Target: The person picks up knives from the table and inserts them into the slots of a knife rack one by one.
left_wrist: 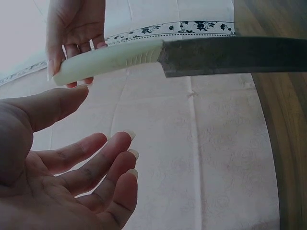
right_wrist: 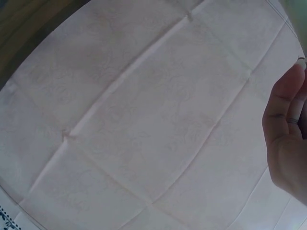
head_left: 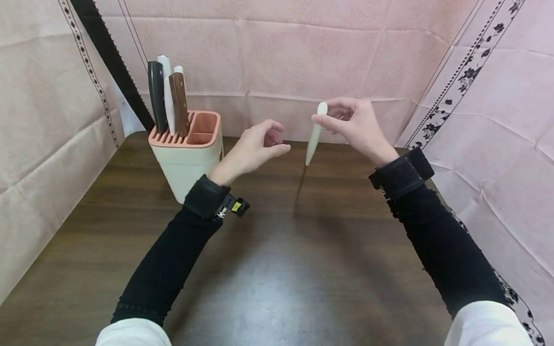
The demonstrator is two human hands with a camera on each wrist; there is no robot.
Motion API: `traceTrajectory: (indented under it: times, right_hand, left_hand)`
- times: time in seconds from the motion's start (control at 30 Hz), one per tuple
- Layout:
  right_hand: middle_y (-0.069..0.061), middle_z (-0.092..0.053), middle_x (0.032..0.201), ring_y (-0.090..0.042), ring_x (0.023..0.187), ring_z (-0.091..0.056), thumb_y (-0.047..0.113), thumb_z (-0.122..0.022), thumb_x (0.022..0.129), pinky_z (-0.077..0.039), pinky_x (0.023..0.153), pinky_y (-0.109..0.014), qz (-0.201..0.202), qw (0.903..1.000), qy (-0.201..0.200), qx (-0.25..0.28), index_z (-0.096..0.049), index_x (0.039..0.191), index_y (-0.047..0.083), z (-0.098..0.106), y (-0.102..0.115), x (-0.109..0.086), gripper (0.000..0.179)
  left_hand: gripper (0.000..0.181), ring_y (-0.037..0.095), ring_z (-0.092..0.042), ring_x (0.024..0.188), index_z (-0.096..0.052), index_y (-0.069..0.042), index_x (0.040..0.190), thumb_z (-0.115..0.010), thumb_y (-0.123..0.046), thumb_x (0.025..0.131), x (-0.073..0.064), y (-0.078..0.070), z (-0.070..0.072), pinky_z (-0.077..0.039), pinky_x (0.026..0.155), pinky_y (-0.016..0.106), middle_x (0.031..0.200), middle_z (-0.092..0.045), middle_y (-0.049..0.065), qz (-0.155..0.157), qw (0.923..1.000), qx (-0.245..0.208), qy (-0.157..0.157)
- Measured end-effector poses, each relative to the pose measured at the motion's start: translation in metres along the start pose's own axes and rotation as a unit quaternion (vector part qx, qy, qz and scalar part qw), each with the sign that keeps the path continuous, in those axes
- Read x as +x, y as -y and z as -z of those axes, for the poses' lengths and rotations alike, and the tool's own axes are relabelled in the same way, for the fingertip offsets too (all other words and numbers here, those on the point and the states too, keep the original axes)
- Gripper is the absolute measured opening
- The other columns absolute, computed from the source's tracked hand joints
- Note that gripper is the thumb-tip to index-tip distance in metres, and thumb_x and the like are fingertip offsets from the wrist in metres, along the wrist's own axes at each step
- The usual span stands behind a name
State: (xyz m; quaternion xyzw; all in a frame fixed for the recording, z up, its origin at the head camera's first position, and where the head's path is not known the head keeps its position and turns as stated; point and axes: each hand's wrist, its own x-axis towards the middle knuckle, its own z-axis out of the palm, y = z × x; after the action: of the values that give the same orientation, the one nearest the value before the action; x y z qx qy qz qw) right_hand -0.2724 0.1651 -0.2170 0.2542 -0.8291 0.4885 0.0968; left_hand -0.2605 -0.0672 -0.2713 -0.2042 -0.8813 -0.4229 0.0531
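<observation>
Head view: we pinch the stiff knife [head_left: 312, 144] by its handle, right hand [head_left: 358, 127] beside the knife block [head_left: 187, 152], left hand [head_left: 251, 150] relaxed, empty.

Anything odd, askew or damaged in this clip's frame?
One thing: the right hand pinches the cream-handled knife only by the handle's end, so it dangles blade-down over the table, a loose hold. The left hand is open beside it. The knife block stands upright; nothing looks spilled or damaged.

cream knife block [head_left: 186, 160] with pink top, holding three handled knives [head_left: 168, 97], on dark wooden table [head_left: 245, 271]; pink cloth backdrop [head_left: 296, 37].
</observation>
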Motion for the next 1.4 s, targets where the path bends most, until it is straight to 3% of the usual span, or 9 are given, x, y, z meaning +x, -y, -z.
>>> traceTrajectory:
  times: [0.33,0.7,0.97,1.17,1.4]
  right_hand:
    - [0.015,-0.071,0.081,-0.007,0.069,-0.064,0.026,-0.077,0.082,-0.054,0.067,-0.026,0.001,0.9999,0.011,-0.004,-0.069,0.110,0.006,-0.008,-0.019,0.015,0.035]
    - [0.010,-0.069,0.075,-0.004,0.064,-0.061,0.018,-0.073,0.085,-0.050,0.063,-0.020,0.006,0.9997,0.024,-0.001,-0.069,0.105,0.000,-0.016,0.014,0.005,0.028]
    - [0.012,-0.072,0.082,-0.006,0.068,-0.063,0.015,-0.072,0.086,-0.052,0.068,-0.021,0.009,0.9992,0.034,0.019,-0.067,0.108,-0.002,-0.023,0.018,0.004,0.029]
    - [0.014,-0.072,0.082,-0.005,0.067,-0.063,0.015,-0.072,0.086,-0.051,0.068,-0.022,0.019,0.9989,0.032,0.028,-0.067,0.108,-0.001,-0.026,0.008,0.008,0.028]
    - [0.006,-0.074,0.090,-0.015,0.075,-0.067,0.023,-0.069,0.089,-0.055,0.070,-0.025,0.016,0.9972,0.038,0.063,-0.065,0.114,0.004,-0.029,-0.015,0.014,0.032]
  left_hand:
    - [0.047,0.024,-0.060,0.104,-0.051,-0.004,0.129,-0.068,-0.023,0.090,0.001,-0.004,-0.004,-0.048,0.090,0.037,0.110,-0.065,0.013,-0.007,0.9999,-0.006,0.013]
    - [0.045,0.025,-0.060,0.105,-0.052,-0.003,0.128,-0.068,-0.020,0.090,0.003,-0.006,-0.010,-0.048,0.093,0.038,0.111,-0.066,0.013,-0.026,0.9993,-0.019,0.019]
    - [0.039,0.020,-0.061,0.106,-0.057,-0.006,0.123,-0.069,-0.021,0.089,0.003,-0.006,-0.015,-0.048,0.095,0.040,0.112,-0.067,0.009,-0.037,0.9987,-0.034,-0.001]
    - [0.036,0.019,-0.064,0.105,-0.060,-0.008,0.120,-0.072,-0.019,0.087,0.003,-0.005,-0.017,-0.047,0.095,0.040,0.110,-0.070,0.008,-0.044,0.9980,-0.042,-0.018]
    - [0.034,0.020,-0.065,0.101,-0.062,-0.006,0.119,-0.071,-0.018,0.088,0.001,-0.003,-0.012,-0.049,0.092,0.038,0.106,-0.071,0.010,-0.056,0.9973,-0.030,-0.038]
